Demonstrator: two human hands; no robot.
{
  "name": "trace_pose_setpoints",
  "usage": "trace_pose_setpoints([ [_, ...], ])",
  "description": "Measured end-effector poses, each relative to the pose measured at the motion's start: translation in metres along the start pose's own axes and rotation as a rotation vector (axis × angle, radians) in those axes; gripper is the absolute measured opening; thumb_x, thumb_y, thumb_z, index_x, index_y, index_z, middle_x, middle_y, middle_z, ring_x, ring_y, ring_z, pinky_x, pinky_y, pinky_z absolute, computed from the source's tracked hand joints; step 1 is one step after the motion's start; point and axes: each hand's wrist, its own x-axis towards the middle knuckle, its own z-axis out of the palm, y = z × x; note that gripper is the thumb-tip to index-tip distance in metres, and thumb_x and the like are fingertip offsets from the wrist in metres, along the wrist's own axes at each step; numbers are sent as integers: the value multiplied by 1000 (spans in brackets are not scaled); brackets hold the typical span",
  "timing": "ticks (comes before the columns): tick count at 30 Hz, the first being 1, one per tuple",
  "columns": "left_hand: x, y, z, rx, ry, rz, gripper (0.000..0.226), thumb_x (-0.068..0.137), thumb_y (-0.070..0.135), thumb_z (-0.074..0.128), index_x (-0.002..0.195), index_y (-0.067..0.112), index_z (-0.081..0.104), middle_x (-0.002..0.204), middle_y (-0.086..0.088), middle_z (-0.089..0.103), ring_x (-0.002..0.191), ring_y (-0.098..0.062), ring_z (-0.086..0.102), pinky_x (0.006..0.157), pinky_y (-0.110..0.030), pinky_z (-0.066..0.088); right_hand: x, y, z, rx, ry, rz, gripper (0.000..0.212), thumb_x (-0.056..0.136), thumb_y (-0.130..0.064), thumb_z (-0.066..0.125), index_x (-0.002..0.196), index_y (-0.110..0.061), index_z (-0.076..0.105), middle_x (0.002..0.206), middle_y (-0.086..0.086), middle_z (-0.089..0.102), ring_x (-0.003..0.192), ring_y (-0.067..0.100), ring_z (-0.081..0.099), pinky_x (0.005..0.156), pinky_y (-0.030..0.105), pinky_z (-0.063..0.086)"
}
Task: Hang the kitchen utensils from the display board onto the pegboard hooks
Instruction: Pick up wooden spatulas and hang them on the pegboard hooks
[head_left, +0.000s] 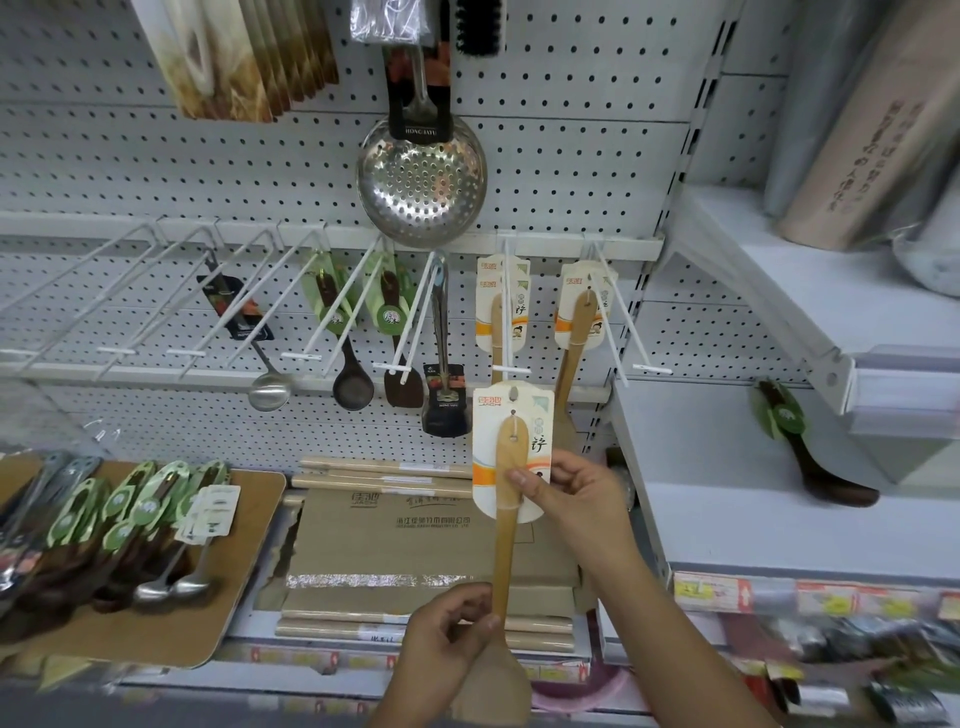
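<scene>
1. The display board (244, 525) lies flat at the left. Green-carded spoons (130, 514) are piled toward its left edge, so much of the stock looks not yet hung.
2. The hooks (119, 291) along the pegboard's (571, 171) left stretch are bare. Further right, each hook carries one kind of utensil, so like seems to be sorted with like.
3. The left hand (441, 644) holds the wooden spatula (506, 530) low on the handle, just above the blade, with its fingers curled round it. This probably keeps the long handle from swinging.
4. The spatula is upright in the air before the pegboard's lower right part. Its card (511, 410) is on top, and the hang hole sits just below the tip of the spatula hook (511, 370).
5. The right hand (582, 499) pinches the card's right edge between thumb and forefinger. That grip leaves the hole free and lets the hand aim it.
6. That hook already carries matching cards, so it is the likely target. The hole is not yet threaded.
</scene>
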Motion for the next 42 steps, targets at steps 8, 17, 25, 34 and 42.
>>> trace_pose_setpoints([
  [8, 4, -1, 2, -33, 34, 27, 20, 79, 20, 71, 97, 26, 77, 91, -9, 75, 89, -35, 68, 80, -51, 56, 11, 3, 9, 5, 34, -12, 20, 82, 5, 73, 101, -2, 73, 92, 4, 79, 83, 13, 75, 73, 24, 61],
  [17, 21, -2, 3, -31, 52, 12, 20, 88, 11, 69, 97, 27, 76, 90, -6, 76, 84, -29, 70, 78, -51, 58, 29, 12, 14, 11, 124, 1, 20, 83, 0, 74, 101, -6, 70, 90, 4, 79, 83, 17, 75, 73, 27, 61],
  [25, 92, 15, 8, 41, 147, 19, 23, 88, 3, 68, 91, 25, 67, 85, 6, 74, 83, -14, 69, 77, -39, 55, 88, 6, 24, -71, 267, -2, 22, 83, -9, 78, 100, -13, 65, 92, 3, 77, 79, 7, 74, 67, 21, 57],
  [34, 203, 47, 10, 191, 129, 30, 23, 90, 5, 65, 85, 26, 59, 85, 8, 67, 82, -7, 63, 81, -30, 52, 191, -2, 26, -134, 311, -60, 9, 89, -10, 72, 96, -13, 67, 83, -4, 72, 69, 1, 68, 66, 19, 55],
  [42, 250, 55, 7, 290, 117, -93, 7, 91, 8, 62, 90, 15, 64, 82, 1, 67, 75, -17, 62, 74, -30, 50, 231, 7, 31, -220, 354, -35, 13, 89, -15, 72, 101, -14, 67, 92, -1, 71, 86, 15, 68, 76, 25, 57],
])
